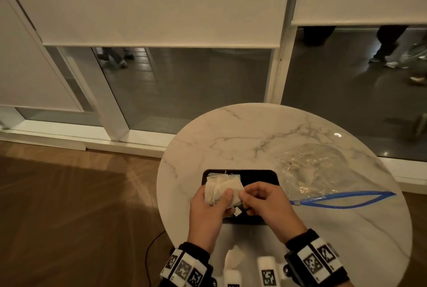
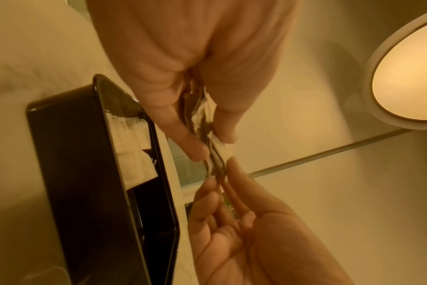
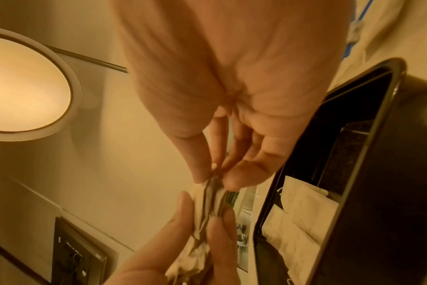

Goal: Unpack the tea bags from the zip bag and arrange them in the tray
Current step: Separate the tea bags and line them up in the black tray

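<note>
My left hand [image 1: 225,196] grips a small stack of pale tea bags [image 1: 220,188] just above the near left part of the black tray [image 1: 265,174]. My right hand [image 1: 245,196] pinches the stack's right edge between thumb and fingers. In the left wrist view the stack [image 2: 205,119] sits edge-on in my left hand [image 2: 207,142], and my right hand [image 2: 219,179] pinches its lower end. Two tea bags [image 3: 295,221] lie flat in the tray [image 3: 354,173]. The clear zip bag [image 1: 323,169] lies on the table right of the tray, its blue zipper [image 1: 342,198] gaping.
Everything sits on a round white marble table [image 1: 254,134] whose edge curves close to the tray's left side. A pale paper-like piece [image 1: 234,259] lies at the near edge between my wrists. Beyond the table are windows with lowered blinds and wooden floor on the left.
</note>
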